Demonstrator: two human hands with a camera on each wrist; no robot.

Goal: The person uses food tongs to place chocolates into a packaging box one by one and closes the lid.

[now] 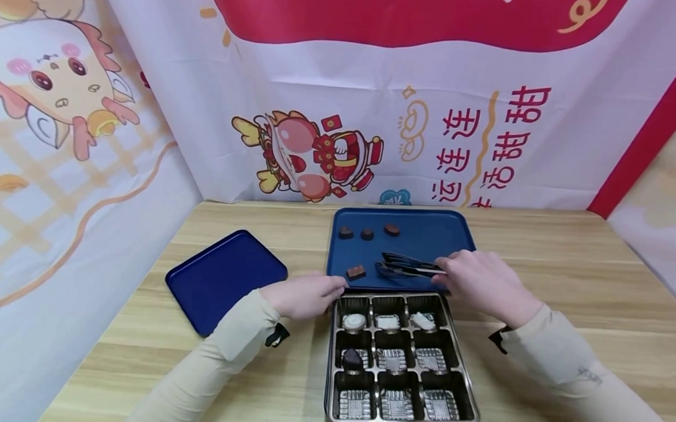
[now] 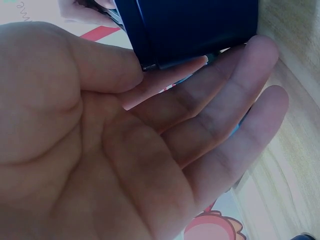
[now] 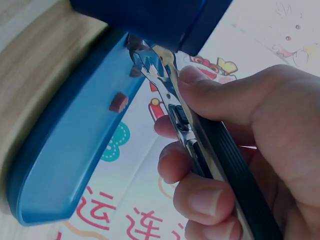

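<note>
My right hand (image 1: 486, 284) grips a pair of tongs (image 3: 220, 165), thumb on one arm and fingers curled round the other. The tongs' tips lie over the blue tray (image 1: 427, 229), right of a square brown chocolate (image 1: 356, 272); nothing shows between them. With fingers nearly straight, my left hand (image 1: 304, 295) touches the far left corner of a dark box (image 2: 195, 30). Inside the box is a nine-compartment insert (image 1: 403, 376). Its far row holds white chocolates (image 1: 354, 322), one per compartment; a dark chocolate (image 1: 352, 360) sits in the middle row's left compartment.
Three brown chocolates (image 1: 367, 234) lie toward the back left of the blue tray. A smaller dark blue tray (image 1: 226, 278) rests to the left on the wooden table (image 1: 565, 262). Printed cloth (image 1: 332, 68) hangs behind the table and along its sides.
</note>
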